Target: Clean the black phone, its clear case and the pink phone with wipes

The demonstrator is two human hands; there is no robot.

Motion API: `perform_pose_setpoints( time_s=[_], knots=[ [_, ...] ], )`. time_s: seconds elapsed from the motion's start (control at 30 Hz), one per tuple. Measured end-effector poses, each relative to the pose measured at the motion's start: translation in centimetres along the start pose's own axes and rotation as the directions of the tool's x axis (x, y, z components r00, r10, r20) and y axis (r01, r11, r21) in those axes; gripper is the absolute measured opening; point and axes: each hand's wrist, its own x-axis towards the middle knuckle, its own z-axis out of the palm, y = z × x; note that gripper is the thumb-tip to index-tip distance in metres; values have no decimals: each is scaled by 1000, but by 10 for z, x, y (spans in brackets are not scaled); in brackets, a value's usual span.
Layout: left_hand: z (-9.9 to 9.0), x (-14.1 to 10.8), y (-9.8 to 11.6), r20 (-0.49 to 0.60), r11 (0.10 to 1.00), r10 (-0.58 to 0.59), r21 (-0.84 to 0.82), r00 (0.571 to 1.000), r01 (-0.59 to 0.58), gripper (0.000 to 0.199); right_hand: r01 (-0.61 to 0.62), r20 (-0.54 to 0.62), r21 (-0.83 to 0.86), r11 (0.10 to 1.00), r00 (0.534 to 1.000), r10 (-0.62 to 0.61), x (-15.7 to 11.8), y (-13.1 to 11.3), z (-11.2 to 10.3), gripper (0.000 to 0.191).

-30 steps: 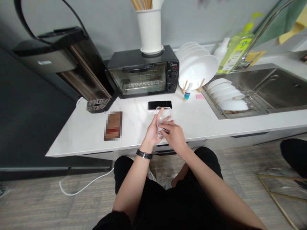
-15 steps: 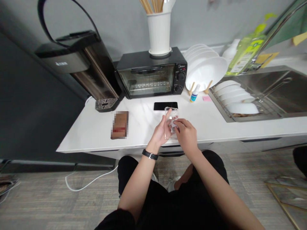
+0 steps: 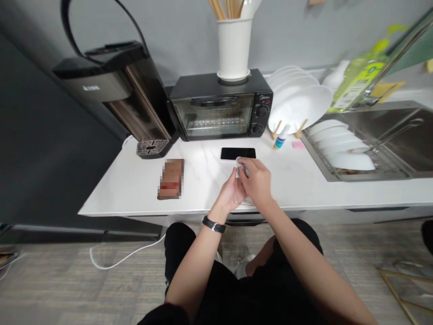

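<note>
My left hand [image 3: 230,195] is palm up just above the counter's front edge, gripping a clear phone case [image 3: 237,166]. Most of the case is covered by my fingers and my other hand. My right hand [image 3: 257,181] lies over it, its fingers pinched on a small whitish wipe [image 3: 244,170] pressed against the upper part of the case. Just beyond my hands, a black-screened phone [image 3: 237,153] lies flat on the white counter [image 3: 199,180]. To the left is a brown, partly pixelated flat item [image 3: 172,178].
A toaster oven [image 3: 219,115] bears a white utensil holder [image 3: 234,49]. At left stands a tall dark machine [image 3: 118,95]. To the right are racked plates [image 3: 301,106], a small spray bottle [image 3: 280,137], a pink item [image 3: 298,145] and a sink with bowls [image 3: 352,160].
My right hand has moved up along the phone case with the wipe and now covers more of it. The left hand keeps its hold. The view has shifted slightly.
</note>
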Motion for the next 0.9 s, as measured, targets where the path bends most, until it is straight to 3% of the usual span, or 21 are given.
perform_pose_setpoints(
  time_s=[0.17, 0.3, 0.43, 0.67, 0.9],
  knots=[
    [6, -6, 4, -30, 998, -14, -61, 999, 12, 49, -69, 86, 77, 995, 994, 63, -10, -4, -6, 20],
    [5, -11, 4, 55, 990, 76, 115, 996, -82, 49, -113, 160, 189, 975, 984, 83, -38, -8, -12, 18],
    [4, -14, 3, 67, 965, 147, 208, 987, -158, 53, -110, 219, 244, 964, 974, 56, -67, -10, -28, 17],
    [3, -11, 1, 130, 948, 144, 265, 981, -174, 55, -3, 265, 4, 1000, 964, 2, -78, 2, -55, 20],
    [5, -13, 0, 115, 962, 110, 236, 987, -135, 51, 46, 132, -151, 987, 991, -26, -56, 6, -36, 21]
  ],
)
